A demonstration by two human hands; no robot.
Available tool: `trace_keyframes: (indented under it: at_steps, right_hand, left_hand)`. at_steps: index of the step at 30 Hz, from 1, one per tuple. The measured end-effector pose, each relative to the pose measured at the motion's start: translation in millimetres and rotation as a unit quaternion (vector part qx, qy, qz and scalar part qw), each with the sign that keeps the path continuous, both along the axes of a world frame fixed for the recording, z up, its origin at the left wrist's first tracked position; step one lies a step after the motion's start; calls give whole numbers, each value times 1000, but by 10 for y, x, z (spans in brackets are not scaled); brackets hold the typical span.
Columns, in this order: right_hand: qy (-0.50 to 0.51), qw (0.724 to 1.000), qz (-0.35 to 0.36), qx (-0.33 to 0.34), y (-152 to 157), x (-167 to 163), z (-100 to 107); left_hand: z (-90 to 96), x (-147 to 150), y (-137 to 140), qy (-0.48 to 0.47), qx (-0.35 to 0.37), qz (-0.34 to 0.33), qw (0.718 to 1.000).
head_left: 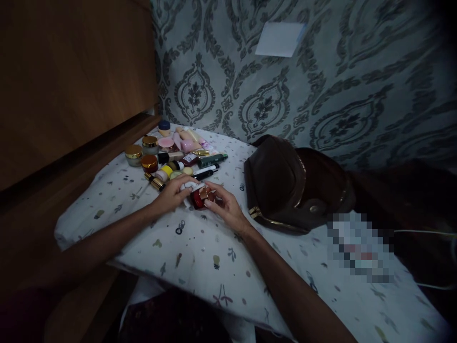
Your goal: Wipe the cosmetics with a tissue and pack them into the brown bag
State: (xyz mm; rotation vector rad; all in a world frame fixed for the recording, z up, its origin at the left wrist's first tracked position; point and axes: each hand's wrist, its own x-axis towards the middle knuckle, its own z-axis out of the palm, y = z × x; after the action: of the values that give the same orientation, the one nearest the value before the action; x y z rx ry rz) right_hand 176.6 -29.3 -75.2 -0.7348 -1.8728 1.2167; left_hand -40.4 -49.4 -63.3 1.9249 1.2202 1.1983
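At five o'clock from the clustered cosmetics [174,156], over the printed cloth [200,252], the left hand [174,194] pinches a white wad [189,186], perhaps tissue, against a small red bottle [197,200], gripped near its coppery cap [204,193] by the right hand [226,207]; a brown bag [273,178] rests at three o'clock. The step looks like wiping the bottle, and the next move seems to call for a steady right-hand hold while the left works the wad.

Right fingers [214,206] hold a red bottle [197,200], left fingers [183,193] a white wad [191,185].
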Motion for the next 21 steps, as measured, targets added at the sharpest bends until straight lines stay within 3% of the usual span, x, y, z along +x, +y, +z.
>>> trace_keyframes:
  at_steps: [3, 6, 12, 21]
  right_hand:
    - [-10, 1000, 1, -4, -6, 3, 9]
    - [-25, 1000, 1, 1, -16, 1, 20]
    - [-50, 998, -3, 45, -25, -6, 3]
    - [-65, 995, 11, 77, 11, -35, -56]
  left_hand:
    - [-18, -8, 5, -53, -105, -14, 993]
    - [-25, -23, 12, -71, -154, -19, 985]
    - [-8, -97, 62, -52, -121, -43, 990]
    - [48, -91, 44, -17, -128, -38, 991]
